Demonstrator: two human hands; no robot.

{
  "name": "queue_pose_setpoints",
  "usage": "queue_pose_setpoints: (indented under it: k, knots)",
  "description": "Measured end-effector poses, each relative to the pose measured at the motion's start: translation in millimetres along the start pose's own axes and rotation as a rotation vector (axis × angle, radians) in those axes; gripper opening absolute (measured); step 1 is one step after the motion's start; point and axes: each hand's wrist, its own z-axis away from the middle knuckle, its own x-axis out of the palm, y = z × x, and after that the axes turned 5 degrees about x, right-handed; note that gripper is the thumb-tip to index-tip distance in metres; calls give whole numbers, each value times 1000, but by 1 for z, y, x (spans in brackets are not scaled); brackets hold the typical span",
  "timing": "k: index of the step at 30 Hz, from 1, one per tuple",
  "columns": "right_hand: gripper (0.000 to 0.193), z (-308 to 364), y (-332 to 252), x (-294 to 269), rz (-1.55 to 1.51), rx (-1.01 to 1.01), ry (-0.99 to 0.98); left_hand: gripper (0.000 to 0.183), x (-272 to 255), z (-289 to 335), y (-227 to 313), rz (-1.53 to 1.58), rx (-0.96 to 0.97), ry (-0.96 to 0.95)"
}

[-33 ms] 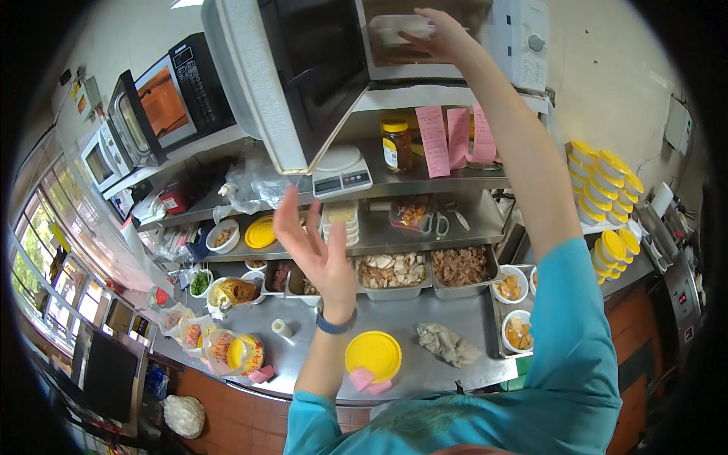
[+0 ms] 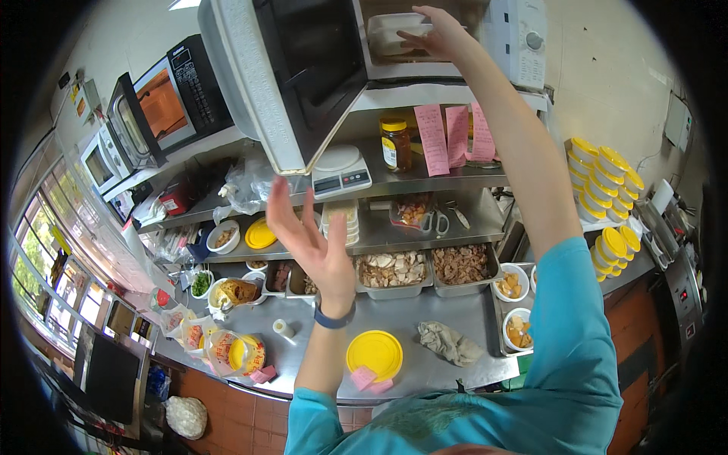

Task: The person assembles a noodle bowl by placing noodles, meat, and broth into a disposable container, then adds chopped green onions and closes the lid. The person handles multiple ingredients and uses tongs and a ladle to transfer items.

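Noted the right hand point(image 2: 436, 34) raised overhead into the open white microwave oven point(image 2: 523, 38), fingers closed around the rim of a pale lidded plastic food container point(image 2: 393, 32) that sat inside the cavity, near its front edge. The oven's white door with dark window point(image 2: 292, 72) hung swung out to the left, above the shelves. I saw the left hand point(image 2: 315, 246) lifted in mid-air, fingers spread wide and holding nothing, a dark band on its wrist, hovering over the steel trays of chopped food point(image 2: 425, 267) at the back edge of the steel counter point(image 2: 455, 318). Near the counter's front edge lay a round yellow lid point(image 2: 374, 353) with a crumpled grey cloth point(image 2: 449, 343) just beside it to the right. On the shelf under the oven stood a white digital scale point(image 2: 339, 171) and an orange-capped glass jar point(image 2: 395, 144), with pink paper slips point(image 2: 455, 136) hanging beside it.
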Motion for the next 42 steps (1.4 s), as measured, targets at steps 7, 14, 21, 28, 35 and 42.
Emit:
queue_pose_setpoints:
  k: [7,14,21,28,35,42]
  knots:
    - [33,67,-25,-87,577,-455,158,70,21,-16,13,150,134,-264]
    - [31,97,-111,-174,922,-743,720,19,2,36,47,172,2,-984]
    - [25,122,-94,-164,1155,-801,669,23,-83,185,45,98,-854,-1094]
    - [30,349,130,-364,1163,-378,960,18,-235,342,121,-282,-1655,-333]
    - [53,565,351,-531,1214,642,1355,16,-241,315,108,-365,-1423,-529]
    - [58,587,374,-587,1241,714,1196,16,-163,281,56,-220,-1222,-970]
